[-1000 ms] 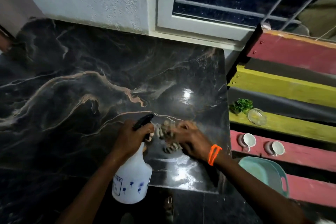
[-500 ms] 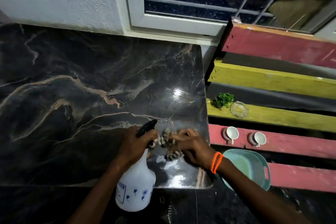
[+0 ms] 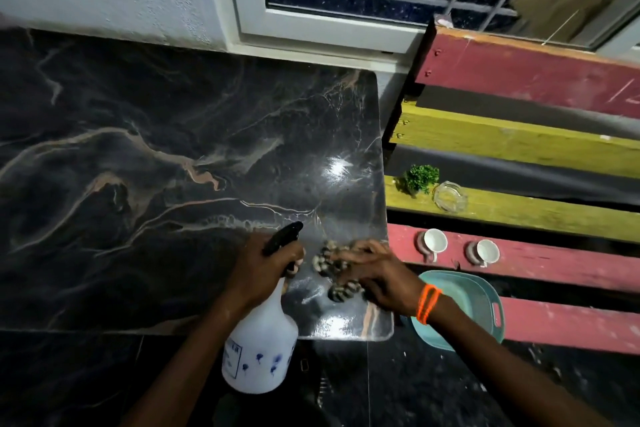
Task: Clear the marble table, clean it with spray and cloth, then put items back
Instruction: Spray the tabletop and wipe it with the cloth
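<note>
Marble table (image 3: 145, 156) left edge cut off, left hand (image 3: 258, 269) gripping spray bottle (image 3: 259, 350), right hand (image 3: 377, 274) pressing blurred cloth (image 3: 332, 267)

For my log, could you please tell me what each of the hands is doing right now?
Left hand: grips the spray bottle by its neck.
Right hand: presses the cloth onto the marble table.
</note>
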